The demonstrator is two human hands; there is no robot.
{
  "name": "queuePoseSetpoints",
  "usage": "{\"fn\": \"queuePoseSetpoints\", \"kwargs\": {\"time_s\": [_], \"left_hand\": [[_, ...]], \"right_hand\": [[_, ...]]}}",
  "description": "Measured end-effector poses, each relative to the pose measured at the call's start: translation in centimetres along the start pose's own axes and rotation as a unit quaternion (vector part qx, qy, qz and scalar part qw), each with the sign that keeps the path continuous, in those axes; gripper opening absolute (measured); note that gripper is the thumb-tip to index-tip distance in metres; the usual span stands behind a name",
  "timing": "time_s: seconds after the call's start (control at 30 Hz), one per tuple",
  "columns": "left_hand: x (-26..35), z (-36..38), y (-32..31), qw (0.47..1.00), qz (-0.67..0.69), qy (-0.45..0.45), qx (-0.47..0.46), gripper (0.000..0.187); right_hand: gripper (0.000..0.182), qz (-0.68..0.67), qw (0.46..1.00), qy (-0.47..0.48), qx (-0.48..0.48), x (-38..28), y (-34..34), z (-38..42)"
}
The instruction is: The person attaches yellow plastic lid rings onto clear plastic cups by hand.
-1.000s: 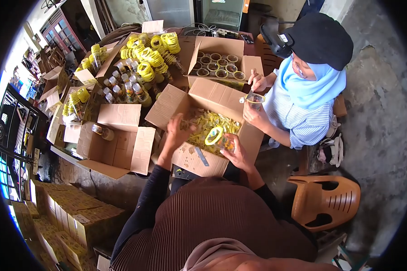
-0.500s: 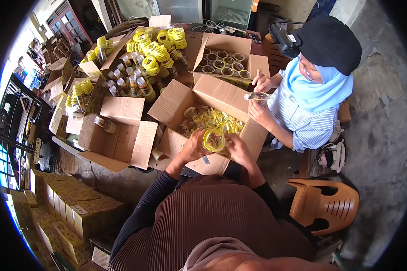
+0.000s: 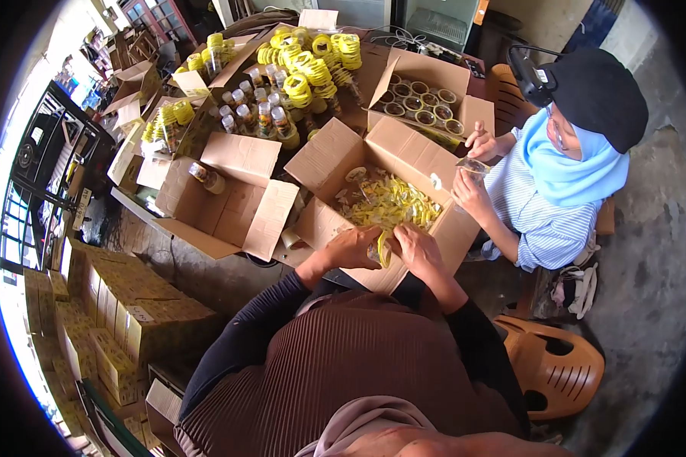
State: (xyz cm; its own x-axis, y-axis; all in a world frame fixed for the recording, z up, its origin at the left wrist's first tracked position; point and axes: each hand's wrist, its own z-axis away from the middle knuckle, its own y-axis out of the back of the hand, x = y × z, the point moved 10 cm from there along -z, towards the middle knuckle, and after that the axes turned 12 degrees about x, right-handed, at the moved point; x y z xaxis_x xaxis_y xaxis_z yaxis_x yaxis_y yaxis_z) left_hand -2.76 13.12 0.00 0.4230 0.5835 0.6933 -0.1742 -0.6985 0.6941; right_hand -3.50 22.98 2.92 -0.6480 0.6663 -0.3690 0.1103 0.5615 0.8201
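Note:
My left hand and my right hand are both closed around a clear cup with a yellow rim. The cup is tipped so its rim shows nearly edge-on, and my fingers hide most of its body. Both hands are over the near flap of an open cardboard box. Inside that box lies a heap of yellow and clear plastic scraps, just beyond my fingertips.
Left stands an open carton with a jar inside. Behind are capped bottles, stacked yellow-rimmed pieces and a box of round jars. At right, a co-worker handles a clear cup. An orange chair stands nearby.
The yellow-rimmed cup has turned from its round opening facing up to nearly edge-on, and my right hand has closed in on it. The whole view has shifted; the co-worker's cup has tilted.

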Motion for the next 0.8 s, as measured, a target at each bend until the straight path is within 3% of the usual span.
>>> {"fn": "queuePoseSetpoints", "kwargs": {"time_s": [0.07, 0.13, 0.3, 0.4, 0.5, 0.67, 0.73, 0.8], "left_hand": [[-0.7, 0.3, 0.2, 1.000, -0.004, 0.018, -0.022, 0.059], [-0.3, 0.8, -0.6, 0.996, -0.003, -0.007, -0.084, 0.060], [-1.0, 1.7, -2.1, 0.987, 0.036, 0.047, -0.151, 0.061], [-0.8, 1.6, -2.0, 0.994, 0.039, 0.044, -0.094, 0.056], [0.8, 1.3, 0.7, 0.994, -0.081, 0.050, 0.061, 0.045], [1.7, 1.3, 1.7, 0.981, -0.112, 0.035, 0.154, 0.047], [2.4, 1.4, 2.7, 0.970, -0.129, -0.011, 0.206, 0.046], [2.4, 1.5, 3.1, 0.968, -0.140, -0.013, 0.207, 0.046]], "right_hand": [[0.013, -0.005, 1.000, 0.020, -0.014, -0.6, -0.3, 0.1], [0.015, -0.041, 0.995, -0.001, -0.088, -0.9, -1.6, 0.5], [0.015, -0.112, 0.988, -0.014, -0.104, -0.5, -2.7, 0.7], [0.015, -0.156, 0.982, -0.057, -0.090, 0.7, -3.3, 0.9], [0.016, -0.208, 0.971, -0.114, 0.011, 1.8, -3.0, 0.3], [0.019, -0.269, 0.944, -0.180, 0.059, 3.9, -4.0, -0.5], [0.018, -0.272, 0.933, -0.226, 0.060, 5.2, -5.6, -0.4], [0.021, -0.275, 0.937, -0.194, 0.092, 5.6, -5.9, -0.8]]}}
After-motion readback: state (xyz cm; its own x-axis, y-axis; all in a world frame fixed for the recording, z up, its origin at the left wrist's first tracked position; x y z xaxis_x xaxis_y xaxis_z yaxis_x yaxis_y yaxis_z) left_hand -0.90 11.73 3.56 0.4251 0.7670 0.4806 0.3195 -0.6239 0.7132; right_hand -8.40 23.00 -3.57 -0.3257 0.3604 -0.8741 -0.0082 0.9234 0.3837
